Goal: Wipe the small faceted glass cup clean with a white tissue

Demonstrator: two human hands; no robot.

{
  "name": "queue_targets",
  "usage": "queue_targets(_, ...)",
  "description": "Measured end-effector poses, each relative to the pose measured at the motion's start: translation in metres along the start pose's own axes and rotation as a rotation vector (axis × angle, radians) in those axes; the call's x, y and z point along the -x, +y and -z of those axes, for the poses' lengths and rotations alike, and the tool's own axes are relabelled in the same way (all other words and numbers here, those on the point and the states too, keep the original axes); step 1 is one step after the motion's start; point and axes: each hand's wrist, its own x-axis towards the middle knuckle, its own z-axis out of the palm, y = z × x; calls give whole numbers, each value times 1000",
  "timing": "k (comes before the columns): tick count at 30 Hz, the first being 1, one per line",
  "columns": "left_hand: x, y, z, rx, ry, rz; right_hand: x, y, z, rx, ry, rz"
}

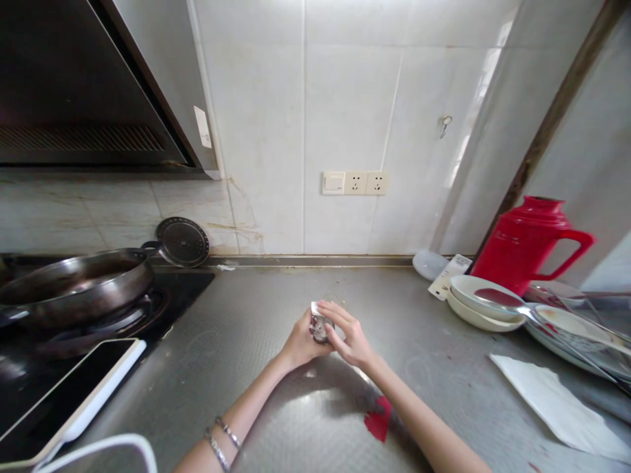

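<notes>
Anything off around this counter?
Two things: brown streaks mar the wall tiles right of the range hood, likely grime; and a ragged red scrap lies loose on the metal counter, like stray litter.

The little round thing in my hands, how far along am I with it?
Already done, it seems: the small round item is in your left hand. In hand: your right hand has its fingers over the top, by a small white piece. Left: probably setting it down, at least, since both hands are on it; anything more I can't tell.
</notes>
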Motion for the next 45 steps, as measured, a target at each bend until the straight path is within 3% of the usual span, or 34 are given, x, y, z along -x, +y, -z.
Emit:
queue_targets(5, -2, 1, 1, -23, 9, -40, 1, 1, 3, -33, 91, -43)
queue_targets(12, -3, -4, 4, -94, 42, -115, 1, -10, -1, -71, 41, 76)
queue_targets(15, -3, -6, 5, -114, 27, -67, 0, -5, -3, -68, 52, -26)
queue_targets(19, -5, -10, 8, -160, 108, -39, 1, 1, -1, -76, 98, -116)
queue_targets(24, -7, -9, 13, -190, 139, -69, 3, -7, 0, -6, 145, 18)
queue_targets(28, -6, -6, 13, -171, 130, -98, 2, -14, -3, 9, 100, 114)
queue_targets(36, -6, -14, 7, -174, 91, -81, 1, -4, -9, -15, 149, -85)
queue_targets(41, -7, -17, 12, -134, 135, -69, 4, -4, -8, 80, 176, 75)
queue_targets(45, -6, -12, 12, -131, 137, -74, 4, -7, -9, 162, 73, 215)
